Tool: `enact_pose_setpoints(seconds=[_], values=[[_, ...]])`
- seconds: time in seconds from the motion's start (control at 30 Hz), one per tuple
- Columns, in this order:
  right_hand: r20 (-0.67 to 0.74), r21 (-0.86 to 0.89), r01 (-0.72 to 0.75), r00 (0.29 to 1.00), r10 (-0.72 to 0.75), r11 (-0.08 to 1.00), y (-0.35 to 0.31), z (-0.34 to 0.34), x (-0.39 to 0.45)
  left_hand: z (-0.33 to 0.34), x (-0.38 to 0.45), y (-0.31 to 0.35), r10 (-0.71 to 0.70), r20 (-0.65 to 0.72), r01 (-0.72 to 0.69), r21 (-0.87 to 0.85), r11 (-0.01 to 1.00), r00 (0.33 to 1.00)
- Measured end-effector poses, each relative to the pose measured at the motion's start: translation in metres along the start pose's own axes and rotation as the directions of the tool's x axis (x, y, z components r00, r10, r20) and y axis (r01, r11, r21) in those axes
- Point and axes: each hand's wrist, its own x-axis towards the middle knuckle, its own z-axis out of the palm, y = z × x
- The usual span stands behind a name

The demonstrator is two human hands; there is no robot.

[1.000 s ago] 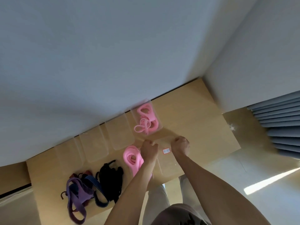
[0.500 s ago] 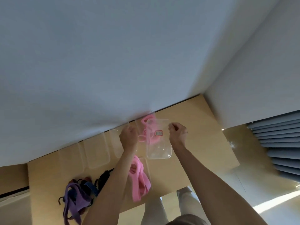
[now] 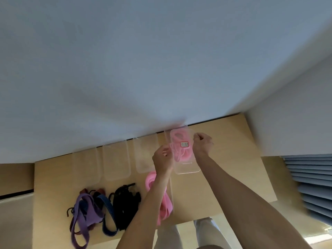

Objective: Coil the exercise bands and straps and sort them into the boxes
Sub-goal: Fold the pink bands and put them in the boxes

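Both your hands, left hand (image 3: 162, 159) and right hand (image 3: 203, 145), grip the clear lid (image 3: 186, 159), just lifted from the desk (image 3: 233, 159) onto the pink-band box (image 3: 177, 133); that box nears closing

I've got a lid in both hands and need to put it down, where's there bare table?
Bare wood lies right of the right hand, between the pink-filled box and the table's right edge, reaching forward to the near edge. The left is crowded: clear boxes line the wall, with purple, blue and black straps heaped before them.
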Motion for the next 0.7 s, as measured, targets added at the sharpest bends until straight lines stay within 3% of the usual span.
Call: enact_pose_setpoints(seconds=[0.17,0.33,0.4,0.53,0.63,0.7], values=[[-0.065,0.038,0.000,0.998,0.003,0.999,0.005,0.005,0.003,-0.003,0.011,0.005,0.149,0.069,-0.147,-0.036,0.988,0.986],[-0.079,0.007,0.052,0.996,-0.051,0.999,-0.006,0.018,0.011,-0.002,0.021,0.009,0.046,0.161,-0.065,0.118,0.991,0.986],[-0.085,-0.016,0.072,0.994,-0.073,0.997,-0.010,0.022,0.015,-0.002,0.022,0.007,0.125,0.166,-0.142,0.099,0.985,0.978],[-0.097,-0.043,0.100,0.990,-0.104,0.994,-0.011,0.031,0.026,0.009,0.026,0.002,0.283,0.042,-0.286,0.185,0.940,0.958],[-0.055,-0.086,0.096,0.993,-0.101,0.992,-0.006,0.037,0.029,0.017,0.029,-0.001,0.213,-0.086,-0.187,0.247,0.951,0.973],[-0.042,-0.065,0.104,0.993,-0.106,0.993,-0.001,0.040,0.029,0.019,0.031,-0.004,0.172,-0.091,-0.154,0.181,0.971,0.981]])
